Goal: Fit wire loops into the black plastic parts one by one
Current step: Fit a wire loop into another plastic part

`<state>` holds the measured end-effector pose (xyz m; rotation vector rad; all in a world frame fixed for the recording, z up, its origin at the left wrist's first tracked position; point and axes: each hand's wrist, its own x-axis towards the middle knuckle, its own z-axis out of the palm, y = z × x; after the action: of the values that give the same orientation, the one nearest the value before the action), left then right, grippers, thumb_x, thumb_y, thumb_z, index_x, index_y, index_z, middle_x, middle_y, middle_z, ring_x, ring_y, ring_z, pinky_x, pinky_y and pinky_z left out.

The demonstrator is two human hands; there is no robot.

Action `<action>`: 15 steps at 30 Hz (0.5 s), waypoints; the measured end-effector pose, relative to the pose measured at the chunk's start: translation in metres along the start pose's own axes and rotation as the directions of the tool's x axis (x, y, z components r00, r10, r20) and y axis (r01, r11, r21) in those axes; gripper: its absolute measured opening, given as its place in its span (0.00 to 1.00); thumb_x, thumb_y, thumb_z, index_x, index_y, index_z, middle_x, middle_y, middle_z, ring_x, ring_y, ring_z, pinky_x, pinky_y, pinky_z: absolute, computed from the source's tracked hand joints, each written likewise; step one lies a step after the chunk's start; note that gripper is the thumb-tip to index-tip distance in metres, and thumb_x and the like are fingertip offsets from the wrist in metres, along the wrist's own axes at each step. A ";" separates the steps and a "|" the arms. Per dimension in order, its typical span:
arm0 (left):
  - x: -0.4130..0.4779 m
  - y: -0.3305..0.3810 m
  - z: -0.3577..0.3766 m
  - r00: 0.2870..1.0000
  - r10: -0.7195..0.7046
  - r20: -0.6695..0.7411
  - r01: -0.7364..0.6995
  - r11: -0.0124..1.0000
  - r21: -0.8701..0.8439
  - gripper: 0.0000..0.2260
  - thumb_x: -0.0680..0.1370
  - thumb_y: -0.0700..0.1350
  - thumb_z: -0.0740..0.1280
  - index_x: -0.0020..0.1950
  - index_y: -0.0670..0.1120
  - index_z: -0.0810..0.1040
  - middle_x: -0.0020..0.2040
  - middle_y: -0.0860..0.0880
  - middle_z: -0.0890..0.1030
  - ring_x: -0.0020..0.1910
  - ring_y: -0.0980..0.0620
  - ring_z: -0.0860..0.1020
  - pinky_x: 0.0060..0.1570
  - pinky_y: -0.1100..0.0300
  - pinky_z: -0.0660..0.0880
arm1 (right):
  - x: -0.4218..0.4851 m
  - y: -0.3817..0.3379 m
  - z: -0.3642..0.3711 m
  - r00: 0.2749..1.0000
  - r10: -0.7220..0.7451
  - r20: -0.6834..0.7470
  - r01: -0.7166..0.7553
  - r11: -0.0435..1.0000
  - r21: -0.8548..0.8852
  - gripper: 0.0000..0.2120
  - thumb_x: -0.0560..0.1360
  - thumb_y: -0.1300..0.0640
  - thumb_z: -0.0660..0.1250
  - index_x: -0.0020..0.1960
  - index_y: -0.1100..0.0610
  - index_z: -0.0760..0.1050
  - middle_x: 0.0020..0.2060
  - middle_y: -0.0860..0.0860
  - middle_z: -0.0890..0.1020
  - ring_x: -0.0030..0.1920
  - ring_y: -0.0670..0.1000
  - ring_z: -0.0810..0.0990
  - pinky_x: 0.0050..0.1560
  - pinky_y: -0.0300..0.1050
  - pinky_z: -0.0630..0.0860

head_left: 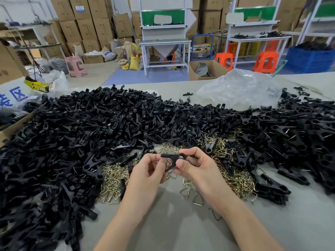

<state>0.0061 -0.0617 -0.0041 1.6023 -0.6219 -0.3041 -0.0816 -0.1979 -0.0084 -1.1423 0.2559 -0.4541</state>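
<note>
One black plastic part (172, 157) is held over the bench (172, 225), fingers (151, 159) of the left hand (145, 172) and right hand (196, 168) clamped on it, wire loops (112, 176) heaped underneath.

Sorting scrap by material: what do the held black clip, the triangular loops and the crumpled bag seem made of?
The black clip: moulded plastic, apparently; matte surface. The loops: metal wire, likely plated; shiny, brassy-to-silver glints. The bag: thin clear plastic film; see-through, creased, glossy.
</note>
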 end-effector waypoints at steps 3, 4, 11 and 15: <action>-0.003 0.001 0.000 0.995 0.101 0.022 -0.103 0.989 0.109 0.12 0.82 0.44 0.64 0.53 0.63 0.80 0.37 0.49 0.80 0.36 0.50 0.77 0.39 0.61 0.75 | 0.001 0.002 -0.001 1.000 0.019 0.012 -0.020 0.994 0.105 0.10 0.66 0.57 0.79 0.47 0.50 0.84 0.49 0.57 0.86 0.52 0.55 0.87 0.50 0.41 0.82; -0.004 0.001 -0.001 0.992 0.124 0.027 -0.126 0.984 0.122 0.13 0.82 0.44 0.64 0.53 0.64 0.80 0.37 0.50 0.81 0.37 0.50 0.78 0.39 0.61 0.75 | 0.002 0.003 -0.001 1.000 0.020 0.020 -0.022 0.990 0.142 0.10 0.67 0.58 0.79 0.47 0.51 0.85 0.50 0.58 0.86 0.52 0.56 0.86 0.50 0.42 0.82; -0.007 0.009 -0.001 0.991 0.125 -0.049 -0.118 0.985 0.128 0.05 0.81 0.47 0.68 0.47 0.56 0.82 0.41 0.56 0.83 0.40 0.60 0.80 0.42 0.70 0.72 | 0.005 0.002 -0.005 1.000 -0.006 -0.011 0.008 0.967 0.256 0.20 0.68 0.62 0.78 0.56 0.62 0.75 0.53 0.65 0.85 0.52 0.59 0.87 0.49 0.42 0.83; -0.002 0.012 -0.004 0.995 0.007 -0.095 -0.014 0.997 -0.071 0.05 0.80 0.44 0.69 0.47 0.48 0.83 0.35 0.55 0.81 0.35 0.58 0.77 0.39 0.68 0.74 | 0.005 0.001 -0.003 0.999 -0.044 -0.023 0.047 0.987 0.151 0.21 0.64 0.56 0.81 0.53 0.57 0.78 0.51 0.60 0.86 0.51 0.57 0.87 0.50 0.41 0.82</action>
<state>0.0040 -0.0578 0.0076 1.5353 -0.5406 -0.2388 -0.0783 -0.2022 -0.0108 -0.9973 0.2094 -0.5170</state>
